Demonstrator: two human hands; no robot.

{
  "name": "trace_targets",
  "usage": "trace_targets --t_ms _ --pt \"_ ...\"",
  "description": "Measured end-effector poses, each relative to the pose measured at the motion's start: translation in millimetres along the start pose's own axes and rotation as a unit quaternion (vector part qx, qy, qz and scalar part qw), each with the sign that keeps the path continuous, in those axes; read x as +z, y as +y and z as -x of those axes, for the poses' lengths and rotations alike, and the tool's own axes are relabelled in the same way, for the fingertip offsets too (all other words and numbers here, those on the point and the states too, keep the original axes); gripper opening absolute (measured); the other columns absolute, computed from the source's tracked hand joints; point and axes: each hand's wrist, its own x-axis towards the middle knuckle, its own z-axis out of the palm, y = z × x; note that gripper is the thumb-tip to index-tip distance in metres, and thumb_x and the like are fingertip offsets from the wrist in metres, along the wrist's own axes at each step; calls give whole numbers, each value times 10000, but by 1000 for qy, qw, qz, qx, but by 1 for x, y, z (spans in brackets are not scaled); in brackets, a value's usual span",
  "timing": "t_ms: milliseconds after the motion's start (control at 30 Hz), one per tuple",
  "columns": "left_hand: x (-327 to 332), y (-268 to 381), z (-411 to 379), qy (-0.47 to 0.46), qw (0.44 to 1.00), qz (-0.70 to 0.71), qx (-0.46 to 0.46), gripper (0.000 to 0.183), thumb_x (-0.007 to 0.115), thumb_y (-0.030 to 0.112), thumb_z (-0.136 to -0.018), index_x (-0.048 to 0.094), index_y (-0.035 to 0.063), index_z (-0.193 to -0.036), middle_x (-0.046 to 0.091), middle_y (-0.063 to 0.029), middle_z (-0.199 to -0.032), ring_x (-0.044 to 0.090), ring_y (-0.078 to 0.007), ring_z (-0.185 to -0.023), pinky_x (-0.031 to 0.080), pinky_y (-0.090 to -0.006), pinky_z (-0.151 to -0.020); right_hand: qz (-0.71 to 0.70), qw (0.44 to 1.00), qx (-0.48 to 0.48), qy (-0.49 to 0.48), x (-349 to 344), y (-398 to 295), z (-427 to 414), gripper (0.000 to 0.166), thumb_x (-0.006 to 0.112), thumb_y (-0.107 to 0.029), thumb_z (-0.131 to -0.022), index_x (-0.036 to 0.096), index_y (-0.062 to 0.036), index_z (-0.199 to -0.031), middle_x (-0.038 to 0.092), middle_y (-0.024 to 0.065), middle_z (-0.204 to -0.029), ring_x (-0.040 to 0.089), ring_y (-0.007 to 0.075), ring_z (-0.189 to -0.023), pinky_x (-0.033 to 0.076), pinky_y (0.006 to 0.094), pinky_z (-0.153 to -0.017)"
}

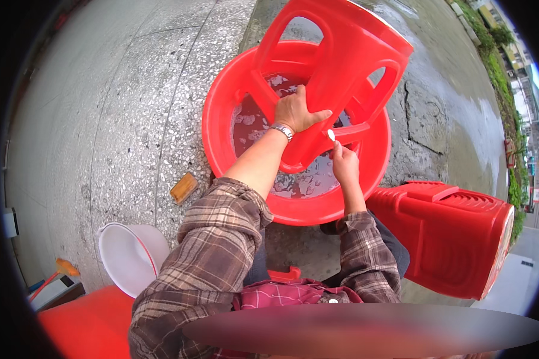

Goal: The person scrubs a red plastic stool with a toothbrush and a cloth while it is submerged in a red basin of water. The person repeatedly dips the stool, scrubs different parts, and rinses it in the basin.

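A red plastic stool (341,67) stands tilted in a round red plastic basin (220,130) that holds murky, sudsy water (251,121). My left hand (296,110), with a metal-band watch at the wrist, grips a leg of the stool, its thumb spread over the front. My right hand (345,164) is closed, thumb up, around the lower end of a small white object (331,134) whose top touches the stool's lower bar. What the white object is, I cannot tell.
A brush or block with a wooden-looking surface (184,188) lies on the speckled terrazzo floor left of the basin. Nearer stands a white bucket (128,258). Another red plastic stool or chair (449,238) lies at the right on wet concrete. A broom (65,268) is at far left.
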Motion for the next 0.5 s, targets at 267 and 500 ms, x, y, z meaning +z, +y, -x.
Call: trace_targets --t_ms 267,500 --pt "19 -8 3 6 999 -34 6 922 667 818 -627 523 -5 -1016 694 -209 -788 700 -376 -738 555 -468 -636 134 989 17 -57 -9 -13 -7 566 394 -493 -996 725 -35 -967 688 241 -1031 638 444 -1019 495 545 -890" --pt "29 5 1 2 997 -46 53 861 694 743 -674 514 -10 -1051 704 -223 -855 690 -404 -799 550 -472 -673 88 992 93 -15 -28 52 -50 591 395 -514 -995 728 -26 -1010 685 248 -1056 635 431 -1051 494 533 -893"
